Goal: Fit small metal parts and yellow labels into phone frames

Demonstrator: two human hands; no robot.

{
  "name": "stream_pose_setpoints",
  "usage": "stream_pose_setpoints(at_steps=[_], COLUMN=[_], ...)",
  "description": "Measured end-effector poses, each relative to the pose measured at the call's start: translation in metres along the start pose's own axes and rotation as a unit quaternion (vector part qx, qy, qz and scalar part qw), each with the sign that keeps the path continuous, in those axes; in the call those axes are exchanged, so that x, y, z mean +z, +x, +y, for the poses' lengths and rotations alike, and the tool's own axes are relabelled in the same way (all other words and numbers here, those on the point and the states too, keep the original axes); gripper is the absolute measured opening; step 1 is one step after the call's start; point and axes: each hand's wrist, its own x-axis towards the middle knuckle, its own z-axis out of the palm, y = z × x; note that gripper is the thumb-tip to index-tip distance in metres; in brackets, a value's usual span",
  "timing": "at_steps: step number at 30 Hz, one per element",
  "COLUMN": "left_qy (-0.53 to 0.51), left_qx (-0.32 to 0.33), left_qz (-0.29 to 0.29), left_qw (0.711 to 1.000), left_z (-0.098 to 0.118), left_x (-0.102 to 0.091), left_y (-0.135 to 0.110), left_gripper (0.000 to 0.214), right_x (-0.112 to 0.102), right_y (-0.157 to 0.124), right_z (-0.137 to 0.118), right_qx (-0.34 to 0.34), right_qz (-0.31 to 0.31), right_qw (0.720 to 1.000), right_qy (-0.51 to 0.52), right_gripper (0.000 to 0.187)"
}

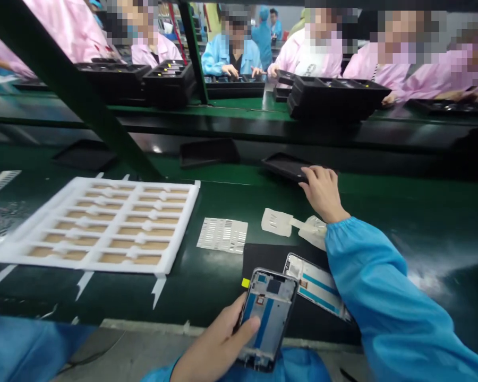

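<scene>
My left hand [219, 339] grips a phone frame [276, 310], thumb across its inner face, which carries two blue strips. That frame is tilted toward me at the table's front edge. My right hand [322, 191] is stretched forward, its fingers closed on the right end of a shallow black tray [284, 165]. A second phone frame [316, 284] with similar blue strips lies on a black mat [258, 254], partly hidden by my right sleeve. Beyond the mat are a sheet of small silvery strips [223, 235] and crumpled whitish film [276, 222].
A white foam rack [97, 223] with brown-bottomed slots fills the left. Two more black trays [209, 153] lie farther back. A green post [103, 124] slants across the left side. Across the line, people in pink and blue work behind stacked black trays [334, 98].
</scene>
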Motion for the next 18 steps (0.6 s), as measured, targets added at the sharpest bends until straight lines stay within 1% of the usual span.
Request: stream_pose_setpoints(at_steps=[2,4,7,9,11,13,14,16,18], left_qy=[0.045,0.087,0.129,0.165,0.212,0.245,0.246,0.21,0.132], left_qx=[-0.009,0.003,0.06,0.101,0.13,0.148,0.153,0.147,0.13], left_qz=[0.054,0.088,0.112,0.126,0.118,0.09,0.078,0.065,0.052], left_qw=[0.997,0.992,0.983,0.973,0.962,0.954,0.954,0.964,0.981], left_z=[0.001,0.005,0.017,0.026,0.033,0.036,0.037,0.036,0.034], left_x=[-0.003,-0.003,-0.002,-0.005,-0.015,-0.03,-0.037,-0.051,-0.058], left_y=[-0.005,-0.009,-0.009,-0.005,0.001,0.009,0.015,0.025,0.035], left_gripper=[0.052,0.046,0.033,0.027,0.026,0.025,0.026,0.027,0.029], right_x=[0.007,0.004,-0.008,-0.013,-0.011,-0.001,0.005,0.02,0.033], right_y=[-0.003,-0.019,-0.041,-0.046,-0.045,-0.042,-0.04,-0.038,-0.039], right_z=[-0.011,-0.02,-0.037,-0.058,-0.087,-0.115,-0.127,-0.144,-0.153], right_qx=[-0.036,-0.052,-0.072,-0.074,-0.073,-0.078,-0.082,-0.086,-0.087], right_qz=[0.004,-0.011,-0.089,-0.129,-0.154,-0.194,-0.217,-0.256,-0.274], right_qw=[0.998,0.991,0.964,0.942,0.928,0.921,0.919,0.917,0.919], right_qy=[0.057,0.126,0.241,0.3,0.333,0.33,0.32,0.294,0.27], right_gripper=[0.029,0.024,0.019,0.018,0.018,0.017,0.016,0.014,0.01])
